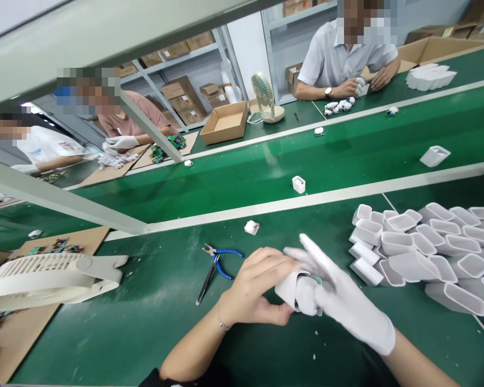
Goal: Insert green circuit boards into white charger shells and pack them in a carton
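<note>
My bare left hand (262,282) is wrapped round a white plastic housing (286,291), its open end turned toward my right. My right hand (347,303), in a white glove, is at that opening. Its lower fingers press on a rounded white part with a green circuit board edge (318,280), partly inside the housing; one finger stretches upward. Beyond my left hand lie blue-handled pliers (221,255), dark tweezers (207,282) and a small white part on a board (251,227). To the right, several white housings (415,258) are crowded together, many with open ends up.
A cream fan (44,277) stands at the left by cardboard with circuit boards. Past a pale rail (326,200), a green conveyor belt (242,185) carries a housing (299,184) and small parts. Across it, several people work beside another fan (266,99) and a cardboard box (226,123).
</note>
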Action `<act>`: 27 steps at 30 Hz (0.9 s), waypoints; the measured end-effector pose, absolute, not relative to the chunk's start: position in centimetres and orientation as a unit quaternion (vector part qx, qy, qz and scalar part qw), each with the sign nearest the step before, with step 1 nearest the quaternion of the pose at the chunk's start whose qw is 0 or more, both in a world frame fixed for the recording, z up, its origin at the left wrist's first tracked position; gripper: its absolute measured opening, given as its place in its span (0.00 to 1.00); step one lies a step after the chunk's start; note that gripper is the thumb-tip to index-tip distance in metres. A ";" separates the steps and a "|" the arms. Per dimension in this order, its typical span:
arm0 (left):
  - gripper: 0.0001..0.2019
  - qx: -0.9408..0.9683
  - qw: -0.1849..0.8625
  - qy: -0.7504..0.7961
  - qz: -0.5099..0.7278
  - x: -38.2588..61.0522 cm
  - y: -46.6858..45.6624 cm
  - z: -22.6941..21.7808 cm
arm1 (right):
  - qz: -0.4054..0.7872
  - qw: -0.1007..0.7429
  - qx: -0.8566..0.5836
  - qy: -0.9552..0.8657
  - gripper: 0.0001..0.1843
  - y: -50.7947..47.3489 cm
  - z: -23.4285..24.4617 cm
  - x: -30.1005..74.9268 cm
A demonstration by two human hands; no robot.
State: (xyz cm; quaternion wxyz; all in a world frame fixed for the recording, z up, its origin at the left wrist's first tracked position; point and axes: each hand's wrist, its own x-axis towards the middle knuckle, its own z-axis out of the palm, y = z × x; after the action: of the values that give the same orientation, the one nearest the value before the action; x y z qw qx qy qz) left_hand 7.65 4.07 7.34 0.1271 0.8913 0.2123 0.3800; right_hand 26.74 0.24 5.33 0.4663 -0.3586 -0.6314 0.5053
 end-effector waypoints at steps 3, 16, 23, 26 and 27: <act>0.26 0.890 0.130 0.219 0.377 7.8 4.1 6.8 | 0.610 0.404 -0.348 -0.586 0.14 0.7 5.1 26.1; 0.24 0.883 0.219 0.190 0.368 8.0 4.9 5.4 | 0.627 0.447 -0.399 -0.498 0.20 0.6 4.2 25.8; 0.21 0.878 0.115 0.243 0.396 9.2 3.8 3.7 | 0.465 0.438 -0.509 -0.577 0.25 -1.0 3.5 24.4; 0.22 0.879 0.093 0.249 0.397 9.5 3.4 3.3 | 0.397 0.467 -0.495 -0.615 0.19 -1.3 3.2 24.3; 0.21 0.878 0.091 0.250 0.397 9.5 3.4 3.2 | 0.385 0.475 -0.495 -0.618 0.19 -1.3 3.0 24.4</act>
State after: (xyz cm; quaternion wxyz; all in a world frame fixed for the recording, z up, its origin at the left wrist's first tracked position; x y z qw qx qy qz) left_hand 9.52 3.39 3.25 0.0911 0.8784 0.2496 0.3972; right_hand 24.38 -1.31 2.99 0.4749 -0.4952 -0.6175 0.3846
